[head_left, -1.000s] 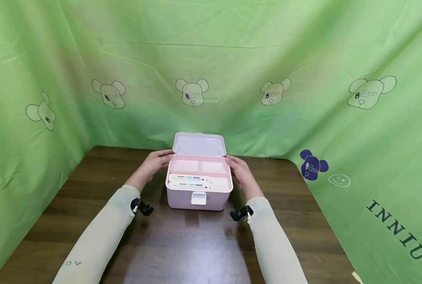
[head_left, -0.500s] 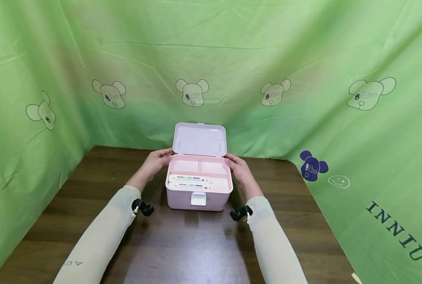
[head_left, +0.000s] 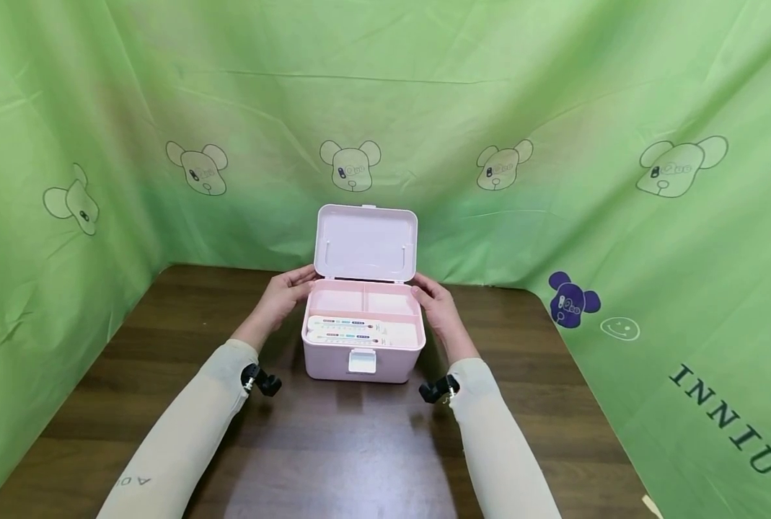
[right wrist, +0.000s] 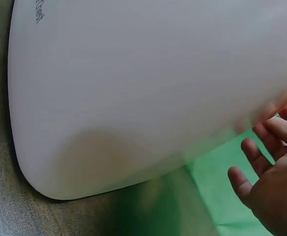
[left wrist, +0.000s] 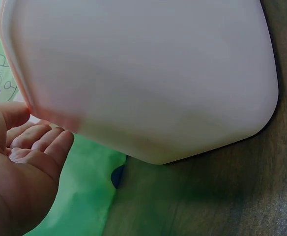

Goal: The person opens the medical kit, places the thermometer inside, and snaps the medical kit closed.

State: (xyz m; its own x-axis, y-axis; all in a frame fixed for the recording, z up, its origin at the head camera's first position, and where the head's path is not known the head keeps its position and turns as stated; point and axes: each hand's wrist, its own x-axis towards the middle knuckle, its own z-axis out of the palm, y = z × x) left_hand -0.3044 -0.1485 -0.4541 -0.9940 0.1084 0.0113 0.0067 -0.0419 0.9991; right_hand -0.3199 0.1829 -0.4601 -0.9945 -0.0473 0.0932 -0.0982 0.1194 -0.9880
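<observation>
A pale pink lidded storage box point(head_left: 340, 364) stands on the table with a white front latch point(head_left: 362, 362). Its lid point(head_left: 366, 245) is tilted up at the back, inner face toward me. Inside are pink divided compartments point(head_left: 391, 303) and two white flat packs with coloured print point(head_left: 344, 326). My left hand point(head_left: 281, 299) is at the back left corner, thumb by the rim and fingers reaching behind toward the lid. The right hand point(head_left: 440, 310) mirrors it at the back right corner. In the wrist views, the left hand's fingers point(left wrist: 55, 145) and the right hand's fingers point(right wrist: 254, 155) are loosely bent beside the box wall.
The dark wooden table point(head_left: 333, 461) extends around the box. Behind the lid and on both sides hangs a green printed curtain point(head_left: 424, 86). Black wrist mounts point(head_left: 265, 380) protrude from both sleeves near the table.
The lid has swung upward from leaning far back to more nearly upright. Both hands stay at the back corners, and the box body has barely shifted.
</observation>
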